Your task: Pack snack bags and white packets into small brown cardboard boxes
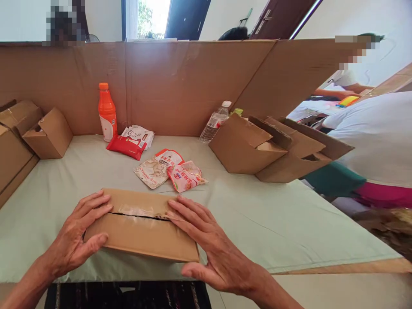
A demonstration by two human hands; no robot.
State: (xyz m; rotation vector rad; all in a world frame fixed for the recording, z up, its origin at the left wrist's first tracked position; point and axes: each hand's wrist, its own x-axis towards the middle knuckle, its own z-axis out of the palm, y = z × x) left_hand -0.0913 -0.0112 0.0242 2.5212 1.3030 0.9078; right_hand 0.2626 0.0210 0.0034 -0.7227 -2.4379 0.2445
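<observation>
A brown cardboard box (141, 234) lies in front of me at the near edge of the cloth-covered table. Its two top flaps are folded down, with a narrow dark gap between them and clear tape along the seam. My left hand (80, 231) rests on the box's left end, fingers apart on the top. On the right end lies my right hand (202, 236), fingers stretched over the top and thumb off the near corner. Just beyond the box are a beige snack pouch (154, 171) and a pink snack packet (186, 176), partly overlapping.
Farther back stand an orange bottle (107, 113), a red packet (127, 146) with white sachets (140, 135), and a clear water bottle (214, 124). Cardboard boxes (244, 146) sit at right, another small box (53, 135) at left. A cardboard wall (193, 86) closes the back. A person (380, 137) is at right.
</observation>
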